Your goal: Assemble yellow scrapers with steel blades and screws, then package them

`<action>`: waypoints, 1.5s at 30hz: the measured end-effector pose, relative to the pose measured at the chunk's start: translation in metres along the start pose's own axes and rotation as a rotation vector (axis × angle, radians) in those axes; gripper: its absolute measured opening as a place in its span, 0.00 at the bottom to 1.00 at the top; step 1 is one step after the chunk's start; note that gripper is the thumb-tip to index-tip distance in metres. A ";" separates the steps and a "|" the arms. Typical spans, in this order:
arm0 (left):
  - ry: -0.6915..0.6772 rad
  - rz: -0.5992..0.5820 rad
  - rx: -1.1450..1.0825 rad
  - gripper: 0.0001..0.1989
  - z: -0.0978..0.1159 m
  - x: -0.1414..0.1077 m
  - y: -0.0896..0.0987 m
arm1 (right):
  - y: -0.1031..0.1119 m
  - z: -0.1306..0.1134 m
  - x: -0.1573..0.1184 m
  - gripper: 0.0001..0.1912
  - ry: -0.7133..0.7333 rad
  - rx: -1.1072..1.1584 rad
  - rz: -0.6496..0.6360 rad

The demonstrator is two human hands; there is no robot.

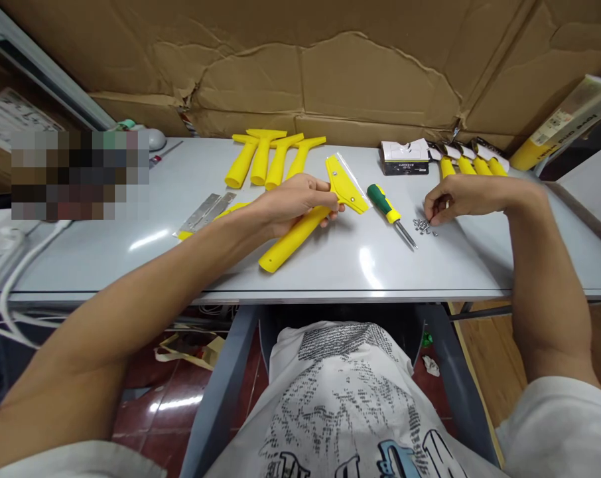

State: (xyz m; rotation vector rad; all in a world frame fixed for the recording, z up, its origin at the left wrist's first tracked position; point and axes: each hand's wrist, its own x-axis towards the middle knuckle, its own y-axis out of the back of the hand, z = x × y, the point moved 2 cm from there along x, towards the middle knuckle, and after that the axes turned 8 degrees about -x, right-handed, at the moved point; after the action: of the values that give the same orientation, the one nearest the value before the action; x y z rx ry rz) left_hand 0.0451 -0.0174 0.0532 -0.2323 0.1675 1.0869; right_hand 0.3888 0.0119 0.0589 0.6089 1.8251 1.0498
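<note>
My left hand is closed around a yellow scraper, just below its wide head. Two small screws show on that head, and a clear strip runs along its edge. Over on the right, my right hand reaches down with thumb and fingertips together at a small pile of screws. Whether a screw is between those fingertips is too small to tell. Between the two hands lies a screwdriver with a green and yellow handle, its shaft pointing toward the screws.
Several yellow scraper handles lie behind my left hand. Flat metal blades rest near my left forearm. Packaged scrapers and a black-and-white packet lie at the back right. White cables hang at the left edge. Cardboard stands behind the table.
</note>
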 end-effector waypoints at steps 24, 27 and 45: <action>-0.179 -0.016 0.390 0.12 0.002 -0.005 0.001 | -0.032 -0.139 0.010 0.08 0.539 0.016 1.085; -0.175 0.008 0.327 0.10 0.003 -0.010 -0.005 | -0.035 -0.140 0.014 0.08 0.546 -0.002 1.070; -0.252 0.048 0.395 0.07 0.009 -0.030 -0.015 | -0.042 -0.148 0.007 0.10 0.383 0.320 1.083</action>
State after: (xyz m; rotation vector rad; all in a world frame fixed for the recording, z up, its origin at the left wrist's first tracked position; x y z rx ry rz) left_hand 0.0452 -0.0474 0.0711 0.2635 0.1583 1.0970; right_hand 0.2553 -0.0645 0.0519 1.8152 2.0017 1.6399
